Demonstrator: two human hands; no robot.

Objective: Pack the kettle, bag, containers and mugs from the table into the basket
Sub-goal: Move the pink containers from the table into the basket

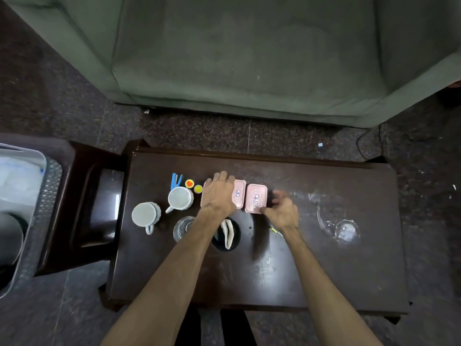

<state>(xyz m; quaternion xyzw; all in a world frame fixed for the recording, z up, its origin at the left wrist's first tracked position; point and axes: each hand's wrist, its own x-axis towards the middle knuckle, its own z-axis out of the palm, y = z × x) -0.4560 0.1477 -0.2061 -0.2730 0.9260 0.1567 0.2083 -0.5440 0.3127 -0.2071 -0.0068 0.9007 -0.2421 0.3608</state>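
left hand (217,193): flat on the left pink container (239,197), fingers straight
right hand (282,208): pinching the right pink container (256,198)
mugs (180,199): 9 o'clock of the containers, on the table (324,258)
basket (47,196): way off at 9 o'clock

Landmark: two pink lidded plastic containers (256,201), side by side. Left of them: white ceramic mugs (180,198), small round yellow jars (198,188) crowd approach. Near side: clear glass (181,227), black round holder (225,234). Right and far side: bare dark wooden table (324,265), open access.
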